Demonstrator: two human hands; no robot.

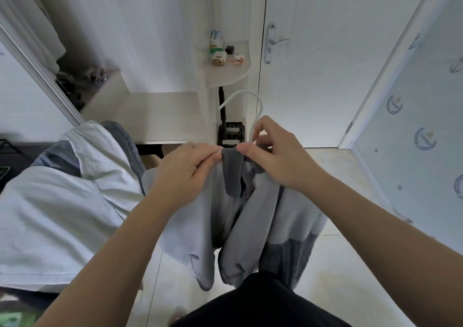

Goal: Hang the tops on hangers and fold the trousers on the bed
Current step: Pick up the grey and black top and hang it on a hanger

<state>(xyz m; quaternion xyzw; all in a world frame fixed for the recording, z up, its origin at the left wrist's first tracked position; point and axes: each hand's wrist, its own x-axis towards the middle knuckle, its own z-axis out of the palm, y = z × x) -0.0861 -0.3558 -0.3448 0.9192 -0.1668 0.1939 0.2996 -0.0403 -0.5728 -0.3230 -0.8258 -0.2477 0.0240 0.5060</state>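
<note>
The light blue top [260, 216] hangs in front of the person, held up over the tiled floor [345, 264] just beside the bed [37, 226]. Its long axis runs up and down: the dark grey ribbed collar [231, 168] is at the top, between the two hands, and the hem points down toward the person's legs. The front faces the person, and its two panels hang slightly apart with a dark gap between them. A dark grey ribbed band [288, 256] shows at the lower right of the garment.

A white hanger hook [241, 92] rises out of the collar, away from the person, and arcs over to the left, so that its free end points down and left.

The left hand [185, 166] pinches the left top edge of the collar between thumb and forefinger, its fingers narrow and closed on the cloth. The right hand [275, 156] pinches the collar's right top edge at the foot of the hook, thumb pressed against curled fingers.

On the bed lie a white garment [100, 148] and a grey-blue one [57, 153]. Beyond the hands, a rounded shelf [230, 76] carries small boxes and chargers, and to its right stands a white door [325, 76] with a metal handle [278, 41].
</note>
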